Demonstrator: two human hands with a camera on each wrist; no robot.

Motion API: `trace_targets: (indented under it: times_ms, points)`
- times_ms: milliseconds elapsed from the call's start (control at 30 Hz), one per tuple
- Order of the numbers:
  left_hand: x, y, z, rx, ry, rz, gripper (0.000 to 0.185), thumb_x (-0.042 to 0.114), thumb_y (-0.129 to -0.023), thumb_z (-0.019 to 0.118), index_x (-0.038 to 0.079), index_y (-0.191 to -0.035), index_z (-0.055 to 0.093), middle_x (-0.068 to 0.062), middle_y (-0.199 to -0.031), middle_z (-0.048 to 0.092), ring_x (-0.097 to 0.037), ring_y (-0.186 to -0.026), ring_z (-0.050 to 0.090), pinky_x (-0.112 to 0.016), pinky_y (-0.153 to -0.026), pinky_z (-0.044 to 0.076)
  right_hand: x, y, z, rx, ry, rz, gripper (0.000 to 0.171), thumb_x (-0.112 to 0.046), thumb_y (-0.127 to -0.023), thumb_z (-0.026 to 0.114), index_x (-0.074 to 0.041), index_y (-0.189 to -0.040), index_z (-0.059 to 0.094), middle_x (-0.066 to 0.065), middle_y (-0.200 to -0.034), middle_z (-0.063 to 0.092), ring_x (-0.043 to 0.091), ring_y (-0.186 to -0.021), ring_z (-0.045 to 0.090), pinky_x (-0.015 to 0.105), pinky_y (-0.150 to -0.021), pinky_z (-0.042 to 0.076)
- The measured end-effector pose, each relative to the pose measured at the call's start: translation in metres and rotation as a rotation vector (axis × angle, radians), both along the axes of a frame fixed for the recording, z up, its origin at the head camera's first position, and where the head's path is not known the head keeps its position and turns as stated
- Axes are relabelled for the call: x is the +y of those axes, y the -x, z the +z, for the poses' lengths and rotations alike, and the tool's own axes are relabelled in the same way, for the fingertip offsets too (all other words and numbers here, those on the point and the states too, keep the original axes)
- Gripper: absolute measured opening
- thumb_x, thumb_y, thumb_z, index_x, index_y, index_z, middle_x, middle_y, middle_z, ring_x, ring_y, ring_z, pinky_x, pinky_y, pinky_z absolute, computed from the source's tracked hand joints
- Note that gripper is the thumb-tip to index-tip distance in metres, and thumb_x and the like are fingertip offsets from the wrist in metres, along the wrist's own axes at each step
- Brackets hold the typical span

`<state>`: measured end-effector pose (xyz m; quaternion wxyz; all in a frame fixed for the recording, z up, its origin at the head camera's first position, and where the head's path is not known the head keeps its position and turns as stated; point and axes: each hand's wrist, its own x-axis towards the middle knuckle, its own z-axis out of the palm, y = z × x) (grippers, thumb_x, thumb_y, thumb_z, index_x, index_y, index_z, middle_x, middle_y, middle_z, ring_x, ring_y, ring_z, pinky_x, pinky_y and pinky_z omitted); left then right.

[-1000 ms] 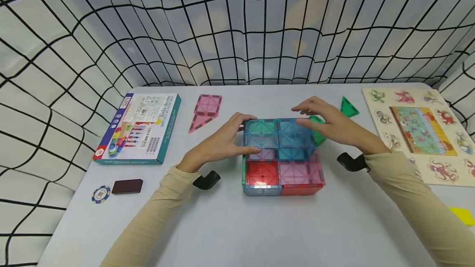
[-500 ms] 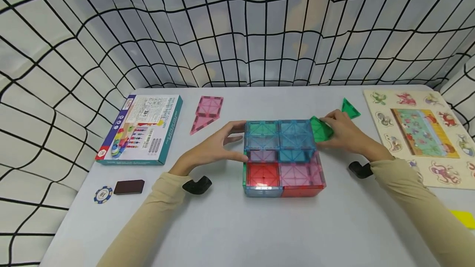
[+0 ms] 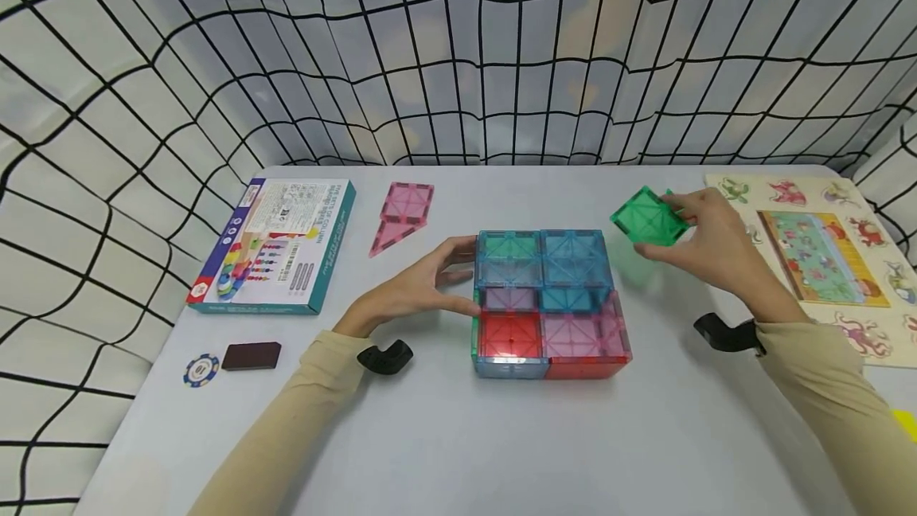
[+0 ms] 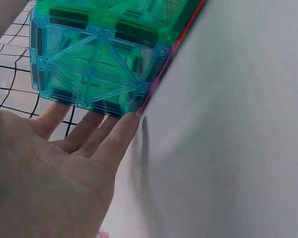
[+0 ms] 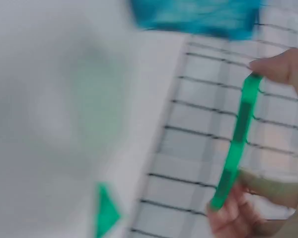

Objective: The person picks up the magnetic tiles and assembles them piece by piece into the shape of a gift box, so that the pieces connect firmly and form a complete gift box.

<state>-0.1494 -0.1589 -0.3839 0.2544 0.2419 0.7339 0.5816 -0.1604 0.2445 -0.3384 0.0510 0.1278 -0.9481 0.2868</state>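
Note:
A block of translucent magnetic tiles [image 3: 548, 301] stands mid-table, teal and green at the back, red and pink in front. My left hand [image 3: 423, 285] rests against its left side with straight fingers [image 4: 102, 136] touching the teal tile wall [image 4: 94, 64]. My right hand [image 3: 705, 241] is lifted to the right of the block and pinches a green square tile [image 3: 648, 216] by its edges; the right wrist view shows that tile [image 5: 237, 144] edge-on between thumb and fingers.
A boxed toy [image 3: 275, 245] lies at left, with a poker chip [image 3: 200, 370] and dark brown block [image 3: 251, 356] nearer me. Pink tiles [image 3: 403, 213] lie behind the block. A green triangle [image 5: 107, 210] lies on the table. A wooden animal puzzle [image 3: 817, 257] fills the right side. Netting surrounds the table.
My right hand left the top of the block, took the green square tile beside it and lifted it up to the right. My left hand stayed against the block's left side.

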Motion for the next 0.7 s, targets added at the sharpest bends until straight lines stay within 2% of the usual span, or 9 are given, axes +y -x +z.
trace_targets:
  times_ms: [67, 167, 267, 367, 500, 700]
  points:
    - [-0.001, 0.002, -0.001, -0.001, -0.003, -0.003, 0.102, 0.023, -0.084, 0.090, 0.013, -0.163, 0.026, -0.007, -0.165, 0.033, -0.029, -0.152, 0.035, -0.045, -0.123, 0.034, -0.008, -0.009, 0.016, 0.074, 0.034, 0.043, 0.077, -0.016, -0.077, 0.091, 0.011, -0.140, 0.057, 0.028, -0.123, 0.049, 0.046, -0.107, 0.054, 0.051, -0.083, 0.047]
    - [-0.002, 0.003, -0.002, -0.001, -0.003, -0.004, 0.102, 0.024, -0.084, 0.089, 0.013, -0.164, 0.025, -0.008, -0.166, 0.032, -0.030, -0.153, 0.034, -0.046, -0.123, 0.034, -0.033, -0.023, 0.033, 0.154, 0.087, 0.204, 0.078, -0.012, -0.072, 0.094, 0.005, -0.139, 0.060, 0.020, -0.123, 0.053, 0.037, -0.108, 0.056, 0.049, -0.087, 0.049]
    - [-0.002, 0.003, -0.002, -0.011, -0.005, -0.003, 0.103, 0.026, -0.084, 0.090, 0.013, -0.164, 0.025, -0.009, -0.166, 0.031, -0.031, -0.153, 0.034, -0.046, -0.123, 0.034, -0.064, -0.039, 0.039, 0.131, 0.107, 0.389, 0.078, -0.015, -0.071, 0.095, 0.001, -0.140, 0.062, 0.013, -0.125, 0.053, 0.029, -0.114, 0.054, 0.049, -0.091, 0.053]
    - [0.000, 0.004, -0.003, -0.019, -0.013, -0.011, 0.105, 0.029, -0.084, 0.090, 0.013, -0.164, 0.024, -0.009, -0.167, 0.030, -0.030, -0.153, 0.033, -0.044, -0.123, 0.033, -0.091, -0.055, 0.036, 0.073, 0.081, 0.524, 0.078, -0.023, -0.071, 0.095, -0.002, -0.140, 0.063, 0.008, -0.127, 0.053, 0.024, -0.119, 0.051, 0.047, -0.093, 0.056]
    - [0.000, 0.005, -0.002, -0.009, -0.027, -0.023, 0.108, 0.030, -0.083, 0.091, 0.010, -0.164, 0.023, -0.012, -0.168, 0.028, -0.032, -0.154, 0.031, -0.043, -0.124, 0.032, -0.114, -0.068, 0.030, 0.072, 0.000, 0.610, 0.080, -0.031, -0.069, 0.095, -0.003, -0.137, 0.065, 0.006, -0.126, 0.053, 0.023, -0.118, 0.052, 0.045, -0.096, 0.054]
    - [-0.002, 0.005, -0.004, 0.001, -0.018, -0.029, 0.110, 0.031, -0.082, 0.092, 0.006, -0.164, 0.023, -0.015, -0.168, 0.028, -0.034, -0.154, 0.031, -0.044, -0.124, 0.032, -0.122, -0.070, 0.024, 0.115, -0.083, 0.624, 0.078, -0.035, -0.068, 0.096, -0.003, -0.133, 0.067, 0.006, -0.123, 0.056, 0.024, -0.116, 0.053, 0.049, -0.098, 0.048]
